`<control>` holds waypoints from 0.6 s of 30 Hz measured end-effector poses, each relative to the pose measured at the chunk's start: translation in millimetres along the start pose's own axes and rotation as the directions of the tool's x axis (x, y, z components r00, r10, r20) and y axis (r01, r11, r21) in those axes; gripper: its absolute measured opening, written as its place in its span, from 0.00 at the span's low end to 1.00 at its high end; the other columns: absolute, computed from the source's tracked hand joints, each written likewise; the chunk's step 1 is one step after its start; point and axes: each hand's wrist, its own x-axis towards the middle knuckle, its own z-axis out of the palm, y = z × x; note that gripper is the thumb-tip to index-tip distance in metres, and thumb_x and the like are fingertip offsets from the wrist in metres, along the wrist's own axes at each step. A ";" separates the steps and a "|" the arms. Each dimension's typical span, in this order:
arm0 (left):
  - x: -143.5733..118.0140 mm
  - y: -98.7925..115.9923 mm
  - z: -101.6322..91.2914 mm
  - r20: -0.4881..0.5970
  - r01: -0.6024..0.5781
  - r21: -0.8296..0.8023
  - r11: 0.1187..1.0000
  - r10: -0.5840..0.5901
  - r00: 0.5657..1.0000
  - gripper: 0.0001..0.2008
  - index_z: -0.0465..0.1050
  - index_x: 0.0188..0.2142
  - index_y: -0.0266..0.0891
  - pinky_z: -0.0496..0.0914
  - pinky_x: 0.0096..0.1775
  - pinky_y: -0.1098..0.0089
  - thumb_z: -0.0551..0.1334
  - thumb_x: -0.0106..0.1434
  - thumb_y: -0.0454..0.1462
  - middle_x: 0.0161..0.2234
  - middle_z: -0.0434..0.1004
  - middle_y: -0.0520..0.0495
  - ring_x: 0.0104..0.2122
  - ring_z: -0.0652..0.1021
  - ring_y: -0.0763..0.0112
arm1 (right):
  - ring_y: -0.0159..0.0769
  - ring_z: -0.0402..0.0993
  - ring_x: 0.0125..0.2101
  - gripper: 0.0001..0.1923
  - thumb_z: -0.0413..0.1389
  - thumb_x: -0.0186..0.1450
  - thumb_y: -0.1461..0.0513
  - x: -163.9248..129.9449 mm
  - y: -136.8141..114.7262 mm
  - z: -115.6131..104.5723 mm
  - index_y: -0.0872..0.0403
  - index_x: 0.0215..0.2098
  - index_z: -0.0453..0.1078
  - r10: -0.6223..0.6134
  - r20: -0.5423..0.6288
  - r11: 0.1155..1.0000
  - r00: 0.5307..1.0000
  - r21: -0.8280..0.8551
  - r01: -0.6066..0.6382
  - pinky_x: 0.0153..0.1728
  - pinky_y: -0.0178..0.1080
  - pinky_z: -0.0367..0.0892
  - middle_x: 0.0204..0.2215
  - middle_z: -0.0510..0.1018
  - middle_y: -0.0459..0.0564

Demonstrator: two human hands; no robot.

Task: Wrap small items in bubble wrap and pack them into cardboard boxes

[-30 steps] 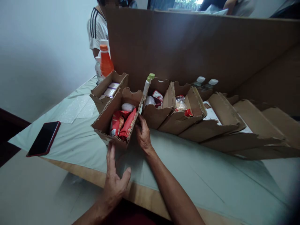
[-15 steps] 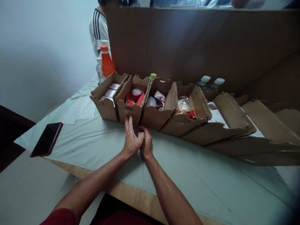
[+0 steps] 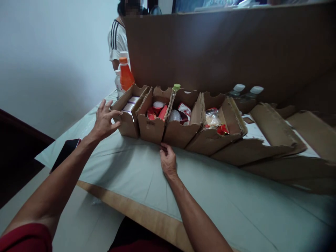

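My left hand [image 3: 104, 120] has its fingers spread beside the leftmost cardboard box [image 3: 127, 125]; its fingertips overlap the box's near left corner, and I cannot tell whether they touch. White packs with purple edges [image 3: 130, 104] lie in that box. My right hand [image 3: 168, 160] rests on the cloth, fingers curled together, close to the lower edge of the second box [image 3: 151, 130] and third box [image 3: 178, 134]. What its fingers hold, if anything, is hidden. Red wrappers [image 3: 154, 112] show in the second box, and a red-and-white packet [image 3: 184, 110] in the third.
More cardboard boxes [image 3: 228, 152] continue to the right in a row. Behind them stand a tall cardboard panel [image 3: 199, 52], an orange bottle [image 3: 126, 77] and white-capped bottles [image 3: 237, 89]. A phone [image 3: 64, 153] lies on the green cloth [image 3: 131, 171]. A person [image 3: 118, 40] is beyond the table.
My left hand has parted from my right and moved up and left to the leftmost box, its fingers spreading. My right hand stays low by the boxes. The view has shifted slightly.
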 end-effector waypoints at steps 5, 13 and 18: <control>-6.1 10.4 -1.7 0.002 -0.090 -0.032 0.995 0.090 0.996 0.06 0.82 0.32 0.43 0.50 0.69 0.39 0.65 0.61 0.39 0.71 0.61 0.46 0.73 0.53 0.44 | 0.41 0.79 0.42 0.17 0.52 0.61 0.60 0.9 -1.6 -0.7 0.53 0.46 0.75 -0.022 0.009 1.000 1.000 -0.017 0.022 0.46 0.44 0.74 0.44 0.82 0.54; -98.9 78.5 -44.3 -0.125 -0.247 -0.062 0.967 0.238 0.963 0.04 0.78 0.25 0.47 0.47 0.69 0.33 0.68 0.54 0.35 0.67 0.68 0.55 0.71 0.59 0.41 | 0.41 0.76 0.44 0.15 0.53 0.59 0.61 3.9 -3.6 -1.1 0.52 0.43 0.75 -0.056 -0.038 0.998 0.998 -0.012 0.055 0.48 0.45 0.72 0.46 0.79 0.55; -126.1 153.0 -33.0 -0.062 -0.313 -0.133 0.940 0.308 0.949 0.09 0.78 0.28 0.46 0.40 0.71 0.34 0.65 0.58 0.29 0.66 0.70 0.52 0.71 0.61 0.45 | 0.42 0.75 0.44 0.13 0.53 0.60 0.61 5.7 -1.2 -2.9 0.53 0.42 0.74 -0.045 -0.074 0.999 0.996 -0.016 0.044 0.50 0.46 0.70 0.43 0.79 0.54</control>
